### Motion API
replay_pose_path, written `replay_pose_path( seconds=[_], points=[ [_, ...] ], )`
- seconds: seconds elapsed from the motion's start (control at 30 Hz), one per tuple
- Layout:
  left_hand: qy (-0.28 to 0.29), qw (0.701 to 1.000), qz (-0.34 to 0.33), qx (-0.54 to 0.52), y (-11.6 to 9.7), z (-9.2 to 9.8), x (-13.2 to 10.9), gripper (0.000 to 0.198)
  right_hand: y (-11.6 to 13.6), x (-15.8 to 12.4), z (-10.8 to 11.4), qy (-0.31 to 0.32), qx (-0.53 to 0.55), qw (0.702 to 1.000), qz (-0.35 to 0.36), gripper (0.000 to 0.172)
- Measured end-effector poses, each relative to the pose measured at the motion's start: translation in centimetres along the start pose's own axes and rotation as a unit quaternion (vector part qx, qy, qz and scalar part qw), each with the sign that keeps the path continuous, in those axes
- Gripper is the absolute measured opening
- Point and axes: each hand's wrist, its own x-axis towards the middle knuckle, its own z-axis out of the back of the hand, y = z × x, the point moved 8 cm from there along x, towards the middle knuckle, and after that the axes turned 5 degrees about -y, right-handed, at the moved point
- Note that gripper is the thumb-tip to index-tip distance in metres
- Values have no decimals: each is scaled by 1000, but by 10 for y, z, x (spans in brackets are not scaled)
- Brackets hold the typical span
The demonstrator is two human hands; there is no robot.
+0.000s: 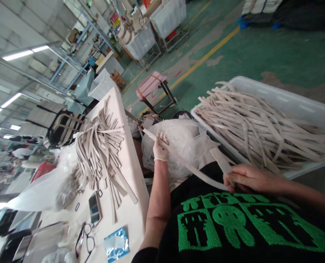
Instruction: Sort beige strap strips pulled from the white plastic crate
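A long pale fabric strip (188,165) runs in a curve between my two hands. My left hand (161,147), in a whitish glove, is closed around the strip near one end, which sticks out past the fingers. Bare, my right hand (243,177) pinches the strip close to my shirt, and a flat wider end of a strip (221,160) rises above its fingers. Whether that end belongs to the same strip I cannot tell. Below the left hand lies a bulging clear plastic bag (184,142).
On my right a white tub (283,95) holds a tangled heap of beige strips (258,128). The table (136,171) at left carries a bundle of strips (99,146), a phone (94,208), glasses (87,237) and a blue packet (117,244). A pink-topped stool (151,84) stands ahead.
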Motion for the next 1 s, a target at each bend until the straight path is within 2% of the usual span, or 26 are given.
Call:
replay_pose_path(
  seconds=[0.07, 0.13, 0.2, 0.3, 0.4, 0.53, 0.63, 0.73, 0.8, 0.9, 1.0],
  points=[
    [99, 992, 15, 73, 19, -24, -20, 39, 15, 14, -10, 8, 32, 999, 24, 60],
    [181, 971, 43, 151, 47, -41, -48, 48, 37, 28, -14, -3, 55, 996, 72, 64],
    [237, 945, 54, 217, 73, -49, -76, 56, 55, 40, -9, -36, 40, 992, 115, 66],
    [290, 918, 60, 264, 100, -53, -107, 55, 66, 50, 9, -120, -18, 983, 135, 65],
    [304, 910, 62, 276, 113, -51, -120, 50, 68, 50, 25, -192, -94, 967, 137, 57],
    [300, 901, 41, 312, 116, -52, -126, 53, 79, 39, 38, -279, -235, 915, 173, 51],
    [321, 882, 47, 341, 118, -58, -135, 60, 83, 34, 42, -300, -305, 884, 187, 46],
    [343, 870, 44, 351, 119, -65, -142, 57, 83, 31, 46, -302, -331, 874, 189, 43],
    [342, 869, 29, 357, 119, -67, -142, 52, 82, 31, 51, -306, -310, 880, 187, 43],
    [337, 873, 31, 351, 120, -65, -140, 55, 81, 33, 66, -299, -180, 918, 187, 37],
    [354, 868, 53, 344, 121, -63, -142, 62, 86, 37, 81, -257, -16, 948, 187, 50]
  ],
)
